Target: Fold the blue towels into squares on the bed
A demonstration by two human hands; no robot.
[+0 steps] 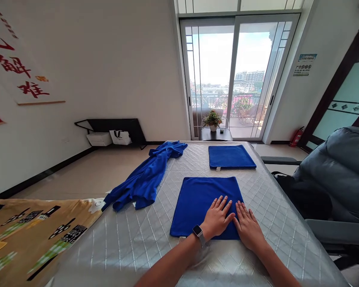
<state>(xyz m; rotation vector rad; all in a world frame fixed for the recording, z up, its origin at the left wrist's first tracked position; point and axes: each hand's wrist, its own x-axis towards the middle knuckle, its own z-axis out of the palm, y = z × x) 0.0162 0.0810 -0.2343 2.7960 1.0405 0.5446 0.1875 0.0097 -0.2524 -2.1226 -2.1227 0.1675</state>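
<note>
Head: near cloth [197,199] partly beneath hands [217,218]

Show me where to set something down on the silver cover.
Bare quilted cover lies between the crumpled cloth and the near flat cloth, and between the right hand and the armchair. It's crowded on the near flat cloth's right side, where the left hand sits beside the right.

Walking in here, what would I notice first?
Probably the near cloth, a vivid blue square on the silver surface, with the left hand and right hand laid flat toward its right side. The far cloth, also flat, lies beyond it; a crumpled cloth runs along the left edge. Behind, the bright glass door stands out.
</note>
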